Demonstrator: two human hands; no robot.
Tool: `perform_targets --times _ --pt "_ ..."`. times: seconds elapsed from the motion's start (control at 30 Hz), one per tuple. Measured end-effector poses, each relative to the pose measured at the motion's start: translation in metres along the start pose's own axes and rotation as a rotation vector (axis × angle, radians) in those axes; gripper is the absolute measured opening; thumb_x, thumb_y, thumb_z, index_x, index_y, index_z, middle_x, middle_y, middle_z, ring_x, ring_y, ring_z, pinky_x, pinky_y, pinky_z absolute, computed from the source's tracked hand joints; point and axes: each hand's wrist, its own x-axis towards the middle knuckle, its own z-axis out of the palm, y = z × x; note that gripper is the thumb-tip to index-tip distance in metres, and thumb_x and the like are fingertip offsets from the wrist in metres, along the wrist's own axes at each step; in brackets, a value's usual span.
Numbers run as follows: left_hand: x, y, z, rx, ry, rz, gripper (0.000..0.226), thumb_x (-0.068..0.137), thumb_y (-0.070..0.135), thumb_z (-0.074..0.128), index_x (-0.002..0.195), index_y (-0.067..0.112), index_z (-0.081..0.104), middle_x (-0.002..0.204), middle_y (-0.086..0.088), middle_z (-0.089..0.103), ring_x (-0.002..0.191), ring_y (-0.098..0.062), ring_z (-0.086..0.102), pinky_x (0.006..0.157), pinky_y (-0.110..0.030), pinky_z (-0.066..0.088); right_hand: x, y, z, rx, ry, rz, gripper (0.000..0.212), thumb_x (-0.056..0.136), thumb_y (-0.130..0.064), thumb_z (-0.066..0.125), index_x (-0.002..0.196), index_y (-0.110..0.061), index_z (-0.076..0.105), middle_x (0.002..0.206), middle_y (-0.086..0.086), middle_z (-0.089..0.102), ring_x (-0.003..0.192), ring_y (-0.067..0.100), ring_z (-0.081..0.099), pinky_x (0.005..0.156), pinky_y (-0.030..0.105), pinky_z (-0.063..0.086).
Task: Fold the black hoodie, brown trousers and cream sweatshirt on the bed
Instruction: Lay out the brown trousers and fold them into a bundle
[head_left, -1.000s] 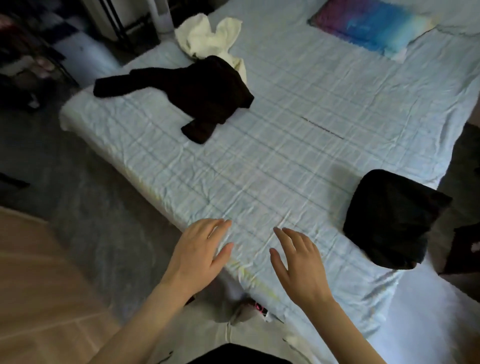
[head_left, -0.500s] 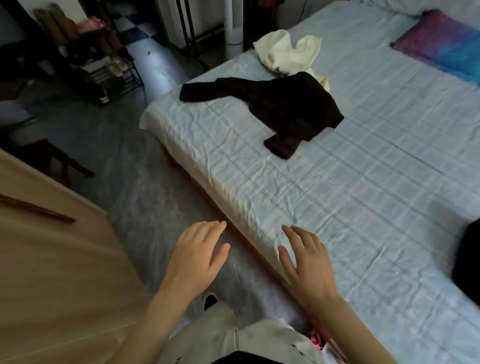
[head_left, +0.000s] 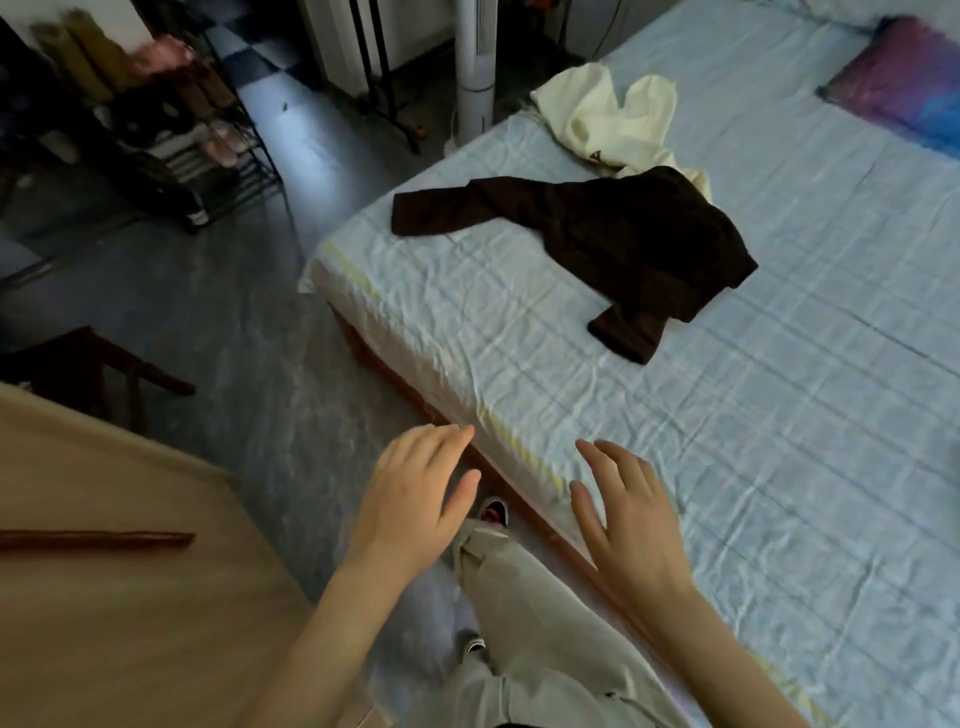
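Note:
Crumpled brown trousers (head_left: 618, 234) lie near the foot corner of the bed (head_left: 779, 467), one leg stretched left toward the edge. Behind them the cream sweatshirt (head_left: 608, 119) is bunched up, partly under the trousers. The black hoodie is out of view. My left hand (head_left: 415, 493) hovers over the floor beside the bed edge, fingers spread and holding nothing. My right hand (head_left: 628, 519) hovers over the bed's near edge, also open. Both hands are well short of the clothes.
A wooden surface (head_left: 119, 597) sits at lower left. A shoe rack (head_left: 171, 150) stands at the far left, a dark stool (head_left: 88, 369) nearer. A white tower fan (head_left: 475, 67) stands past the bed's foot. A colourful pillow (head_left: 898, 98) lies at the top right. My legs and shoes are below.
The view has swung left along the bed. The folded black hoodie has left the frame at the right. The trousers and sweatshirt appear closer. Both hands stay open and empty.

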Motion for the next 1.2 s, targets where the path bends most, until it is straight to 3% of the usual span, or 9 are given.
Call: perform_targets --times 0.23,0.5,0.87,1.03,1.2 --pt "0.108 -0.069 -0.016 0.044 -0.044 0.040 0.048 0.096 0.036 0.043 0.128 0.006 0.063 0.122 -0.008 0.066 0.114 -0.029 0.060 0.099 -0.042 0.048 0.129 -0.030 0.027 0.052 -0.029 0.024 0.046 0.100 -0.036 0.048 0.139 -0.012 0.058 0.136 0.012 0.060 0.124 0.033 0.056 0.100 0.049 0.048" --pt "0.271 -0.125 -0.052 0.082 -0.038 0.240 0.048 0.095 0.034 0.045 0.128 0.004 0.063 0.124 -0.013 0.065 0.113 -0.033 0.061 0.096 -0.047 0.049 0.267 -0.062 0.012 0.026 0.090 0.039 0.053 0.100 -0.040 0.037 0.140 -0.011 0.057 0.134 0.010 0.061 0.122 0.030 0.057 0.100 0.046 0.048" --pt "0.412 -0.175 -0.020 0.007 -0.387 0.616 0.051 0.096 0.039 0.041 0.133 0.009 0.061 0.128 -0.009 0.064 0.118 -0.028 0.059 0.099 -0.046 0.048 0.338 -0.082 0.046 -0.155 0.209 0.437 0.052 0.100 -0.037 0.039 0.140 -0.009 0.058 0.133 0.015 0.063 0.121 0.038 0.058 0.099 0.053 0.047" --pt "0.479 -0.205 -0.021 -0.018 -0.392 0.803 0.047 0.094 0.037 0.045 0.126 0.009 0.065 0.121 -0.008 0.067 0.111 -0.028 0.062 0.095 -0.043 0.051 0.372 -0.105 0.060 -0.126 0.266 0.621 0.054 0.099 -0.038 0.038 0.138 -0.008 0.060 0.132 0.014 0.064 0.119 0.037 0.061 0.096 0.054 0.050" --pt "0.540 -0.201 -0.009 -0.061 -0.407 0.862 0.048 0.095 0.037 0.044 0.125 0.007 0.066 0.120 -0.008 0.068 0.110 -0.028 0.063 0.094 -0.042 0.052 0.405 -0.090 0.051 -0.080 0.322 0.759 0.056 0.098 -0.039 0.036 0.139 -0.009 0.059 0.132 0.011 0.063 0.118 0.033 0.060 0.097 0.047 0.049"
